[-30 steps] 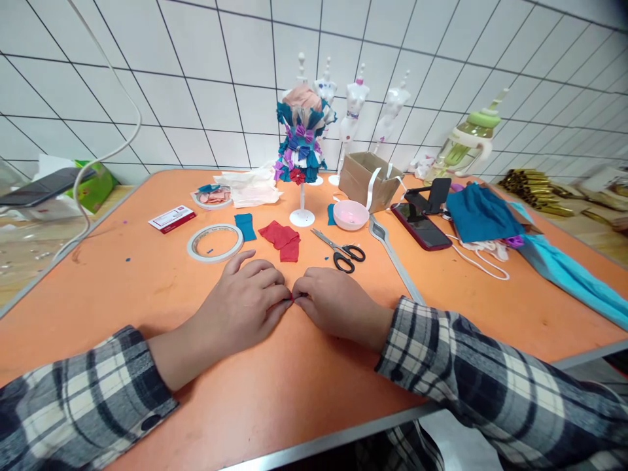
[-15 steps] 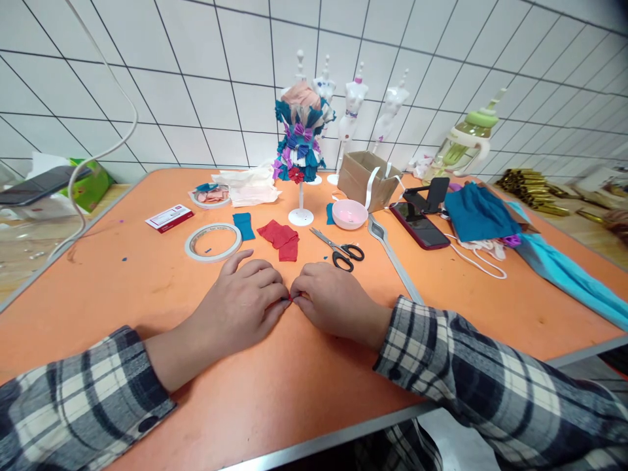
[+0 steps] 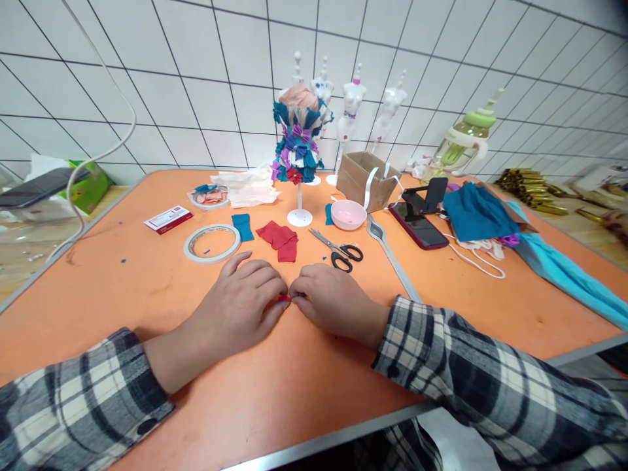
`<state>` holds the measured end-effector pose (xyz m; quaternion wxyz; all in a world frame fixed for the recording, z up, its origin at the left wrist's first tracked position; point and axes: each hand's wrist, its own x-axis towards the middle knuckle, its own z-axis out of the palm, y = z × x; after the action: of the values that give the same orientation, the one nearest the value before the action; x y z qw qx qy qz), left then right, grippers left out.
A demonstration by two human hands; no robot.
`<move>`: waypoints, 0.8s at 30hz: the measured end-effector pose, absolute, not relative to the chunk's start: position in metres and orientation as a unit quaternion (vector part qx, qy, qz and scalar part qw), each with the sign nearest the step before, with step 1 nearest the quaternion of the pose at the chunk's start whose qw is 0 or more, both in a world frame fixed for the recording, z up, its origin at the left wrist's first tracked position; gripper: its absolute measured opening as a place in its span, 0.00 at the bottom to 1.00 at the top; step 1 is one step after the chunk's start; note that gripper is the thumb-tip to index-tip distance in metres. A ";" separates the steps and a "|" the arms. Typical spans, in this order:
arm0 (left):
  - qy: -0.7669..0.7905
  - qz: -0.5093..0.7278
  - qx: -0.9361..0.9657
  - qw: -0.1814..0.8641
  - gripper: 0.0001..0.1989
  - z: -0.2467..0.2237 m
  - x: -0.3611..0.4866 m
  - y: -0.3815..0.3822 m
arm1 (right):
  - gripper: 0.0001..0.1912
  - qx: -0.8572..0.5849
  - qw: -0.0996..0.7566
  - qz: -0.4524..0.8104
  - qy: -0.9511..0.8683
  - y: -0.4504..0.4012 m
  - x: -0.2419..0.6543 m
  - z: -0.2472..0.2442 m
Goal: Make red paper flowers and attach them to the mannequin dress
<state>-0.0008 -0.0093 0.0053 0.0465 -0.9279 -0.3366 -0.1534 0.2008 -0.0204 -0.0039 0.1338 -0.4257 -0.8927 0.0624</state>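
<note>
From my remote view I record the left hand (image 3: 240,297) pinching a small red scrap (image 3: 284,299) low over the orange table (image 3: 235,399), between the two hands' fingertips. The right hand (image 3: 333,297) has thumb and forefinger drawn narrow at its end, though whether they grip it I cannot tell; beyond lie red cloth (image 3: 286,247), scissors (image 3: 335,247) and a tape roll (image 3: 212,259)

Orange table (image 3: 265,409), red cloth (image 3: 280,241), scissors (image 3: 339,250)
</note>
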 end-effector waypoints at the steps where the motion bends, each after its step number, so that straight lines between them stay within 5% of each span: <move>1: -0.339 -0.159 -0.926 0.046 0.10 0.005 -0.001 -0.009 | 0.10 -0.420 0.135 0.053 -0.896 -0.021 0.201 -0.005; 21: -0.351 -0.189 -0.916 0.052 0.16 0.003 -0.006 -0.007 | 0.11 -0.422 0.126 0.024 -0.898 -0.022 0.206 -0.003; 24: -0.352 -0.186 -0.915 0.060 0.10 0.002 -0.001 -0.011 | 0.12 -0.415 0.135 0.027 -0.900 -0.025 0.203 -0.005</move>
<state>-0.0012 -0.0111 0.0022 0.0599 -0.9154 -0.3518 -0.1862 0.2027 -0.0248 -0.0050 0.1351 -0.4145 -0.8995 0.0269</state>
